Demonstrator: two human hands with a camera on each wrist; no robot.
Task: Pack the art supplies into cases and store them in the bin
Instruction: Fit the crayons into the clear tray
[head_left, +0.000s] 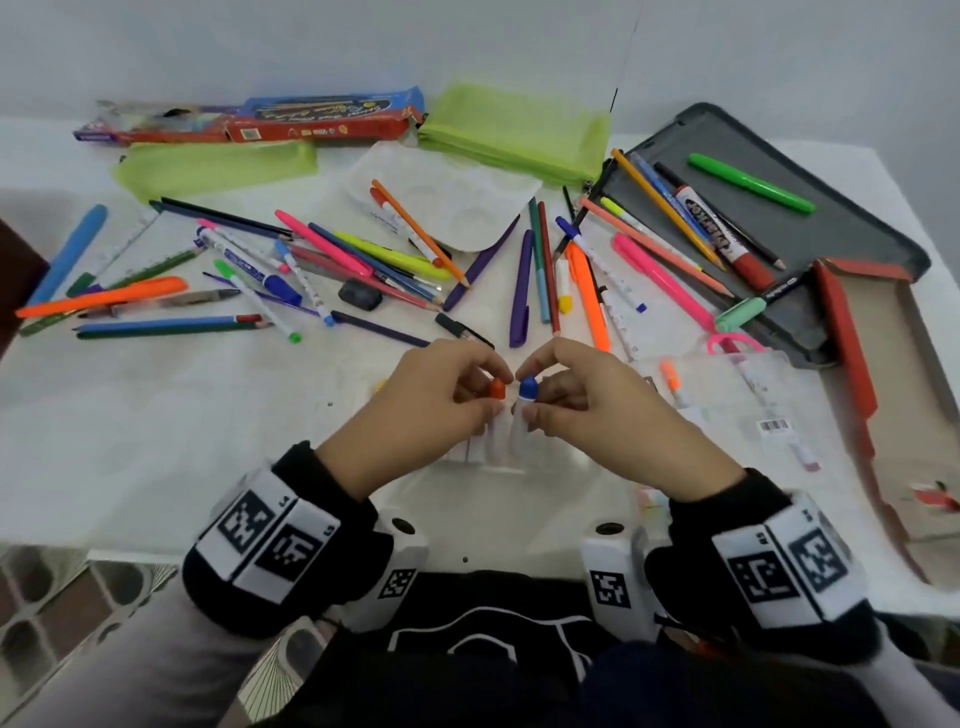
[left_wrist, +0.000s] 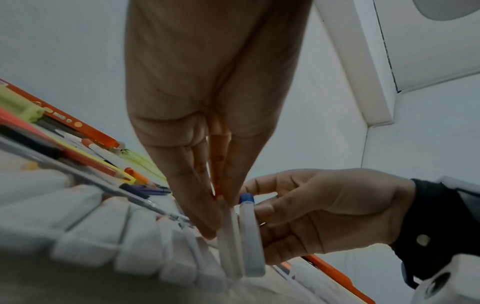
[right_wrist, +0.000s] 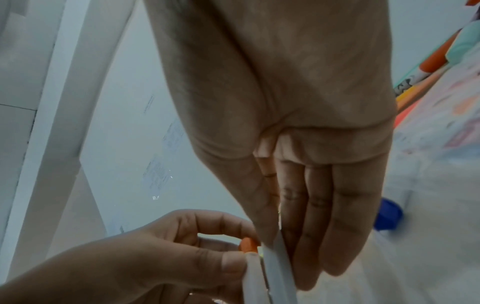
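Crowding hands (head_left: 511, 395): scattered pens (head_left: 363, 260).

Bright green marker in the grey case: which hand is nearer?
Right. The right hand, pinching a blue-capped marker, sits below and left of the bright green marker in the grey case. The left hand, holding an orange-capped marker, is farther left.

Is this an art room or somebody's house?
I can't say for sure. It looks like a craft table set against a plain wall. The white table is strewn with pens and pencils, with a paint palette, green pouches and an open grey case.
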